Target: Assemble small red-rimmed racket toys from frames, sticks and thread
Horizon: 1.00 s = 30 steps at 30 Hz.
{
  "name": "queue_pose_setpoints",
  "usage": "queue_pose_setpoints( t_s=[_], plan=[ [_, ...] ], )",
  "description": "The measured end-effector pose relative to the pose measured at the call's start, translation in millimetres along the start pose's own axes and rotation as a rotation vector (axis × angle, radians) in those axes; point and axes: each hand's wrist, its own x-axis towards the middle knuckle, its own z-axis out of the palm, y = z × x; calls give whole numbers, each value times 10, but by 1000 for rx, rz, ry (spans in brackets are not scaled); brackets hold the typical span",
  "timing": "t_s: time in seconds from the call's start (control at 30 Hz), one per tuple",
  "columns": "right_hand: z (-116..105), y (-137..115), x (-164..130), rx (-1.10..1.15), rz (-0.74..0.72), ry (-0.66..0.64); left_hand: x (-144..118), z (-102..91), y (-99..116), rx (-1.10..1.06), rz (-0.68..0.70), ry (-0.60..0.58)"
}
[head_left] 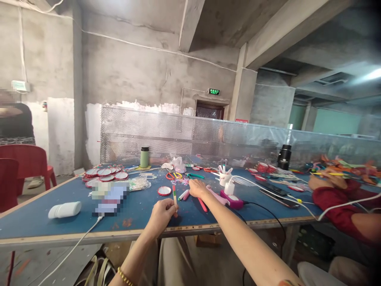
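My left hand point(162, 214) is near the front edge of the blue table point(44, 222) and pinches a thin wooden stick with red and green bands point(174, 196), held upright. My right hand point(197, 188) reaches further out, palm down, fingers resting on the table among loose markers point(183, 194) and a red pen point(203, 205). A small round red-rimmed disc point(164, 191) lies just left of that hand.
A stack of red-rimmed discs point(104, 173) sits far left, with a green bottle point(144, 157), scissors point(173, 175), a white cup of sticks point(224, 177), a purple device point(235, 200) and white cables. Another person in red sleeves point(342, 202) works at right. Red chairs point(24, 163) stand left.
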Motion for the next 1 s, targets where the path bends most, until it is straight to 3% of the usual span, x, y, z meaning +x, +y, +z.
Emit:
queue_pose_setpoints(
  t_s=[0.27,0.43,0.63,1.0],
  plan=[
    [-92,34,-113,-121,-213,102,8,8,-19,1,27,1],
    [23,-35,-339,-180,-421,132,1,11,-13,-6,35,9],
    [136,-96,-520,-264,-509,180,-36,-8,52,0,41,9],
    [23,79,-586,-366,-722,186,-16,-6,33,9,23,11]
  ],
)
